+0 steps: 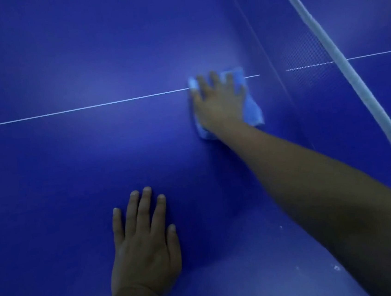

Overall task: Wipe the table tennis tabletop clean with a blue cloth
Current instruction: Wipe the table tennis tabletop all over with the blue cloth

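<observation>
The dark blue table tennis tabletop [70,161] fills the view, crossed by a thin white centre line [89,107]. My right hand [218,102] lies flat with spread fingers on a light blue cloth [253,112], pressing it onto the tabletop right on the white line, close to the net. The cloth shows around the fingers and at both sides of the palm. My left hand [144,244] rests flat on the tabletop nearer to me, fingers apart, holding nothing.
The net [308,56] runs diagonally at the right, with its white top band [356,82] above it. The other half of the table [369,21] lies beyond. A few small white specks [336,268] sit on the surface at the lower right.
</observation>
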`<state>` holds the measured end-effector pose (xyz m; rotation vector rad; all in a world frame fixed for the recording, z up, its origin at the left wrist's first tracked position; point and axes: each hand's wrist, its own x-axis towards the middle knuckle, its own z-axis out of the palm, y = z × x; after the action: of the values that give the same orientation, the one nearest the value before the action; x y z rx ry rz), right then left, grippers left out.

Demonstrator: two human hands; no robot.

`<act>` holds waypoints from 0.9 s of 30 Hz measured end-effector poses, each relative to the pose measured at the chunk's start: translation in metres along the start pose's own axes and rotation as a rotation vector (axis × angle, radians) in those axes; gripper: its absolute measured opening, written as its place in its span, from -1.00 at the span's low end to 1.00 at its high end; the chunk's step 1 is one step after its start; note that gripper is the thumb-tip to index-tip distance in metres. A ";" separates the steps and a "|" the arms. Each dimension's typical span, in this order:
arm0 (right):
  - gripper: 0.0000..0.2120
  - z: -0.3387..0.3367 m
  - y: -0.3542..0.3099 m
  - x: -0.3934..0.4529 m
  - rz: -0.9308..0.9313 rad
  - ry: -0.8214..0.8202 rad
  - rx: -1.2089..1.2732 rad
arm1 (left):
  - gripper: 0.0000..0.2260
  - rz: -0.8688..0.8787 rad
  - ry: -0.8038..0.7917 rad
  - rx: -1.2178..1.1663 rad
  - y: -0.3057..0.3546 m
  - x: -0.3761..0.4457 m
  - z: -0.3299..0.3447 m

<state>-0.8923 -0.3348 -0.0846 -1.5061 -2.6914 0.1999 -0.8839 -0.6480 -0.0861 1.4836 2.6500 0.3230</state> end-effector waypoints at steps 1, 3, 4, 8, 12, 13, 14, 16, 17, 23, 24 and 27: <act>-0.51 -0.004 0.030 -0.016 0.091 0.037 -0.001 | -0.47 0.001 0.001 -0.002 0.000 0.000 0.000; -0.48 -0.009 0.075 -0.054 0.288 0.045 0.000 | -0.47 0.000 -0.008 -0.001 0.000 0.000 0.000; -0.46 -0.008 0.080 -0.062 0.372 0.031 0.018 | -0.46 -0.002 -0.010 0.000 0.000 0.000 0.000; -0.47 -0.001 0.005 -0.022 0.317 0.022 0.111 | -0.47 0.007 -0.014 -0.011 -0.002 0.001 0.000; -0.47 0.006 -0.046 -0.005 0.032 -0.102 0.115 | -0.47 -0.007 -0.011 -0.009 -0.002 0.000 0.002; -0.48 0.003 -0.027 -0.014 0.071 -0.084 0.111 | -0.47 -0.009 -0.017 -0.010 -0.002 0.000 0.002; -0.49 -0.001 -0.001 -0.035 0.154 -0.043 0.086 | -0.46 -0.014 -0.027 -0.014 -0.002 0.000 0.003; -0.49 -0.009 0.055 -0.102 0.341 0.052 0.041 | -0.45 -0.026 -0.054 -0.019 -0.002 0.000 0.002; -0.48 -0.012 0.075 -0.141 0.425 0.058 0.047 | -0.45 -0.028 -0.067 -0.021 -0.001 0.000 0.002; -0.45 0.001 0.022 -0.128 0.481 -0.005 0.127 | -0.45 -0.025 -0.070 -0.041 -0.001 0.000 -0.001; -0.45 0.004 -0.001 -0.106 0.392 -0.019 0.150 | -0.45 -0.026 -0.067 -0.045 -0.001 0.001 0.000; -0.46 0.012 -0.026 -0.104 0.196 -0.064 0.162 | -0.45 -0.030 -0.061 -0.057 -0.002 0.000 0.001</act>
<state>-0.8606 -0.4378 -0.0909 -1.7377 -2.4999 0.4700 -0.8856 -0.6487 -0.0877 1.4128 2.5904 0.3427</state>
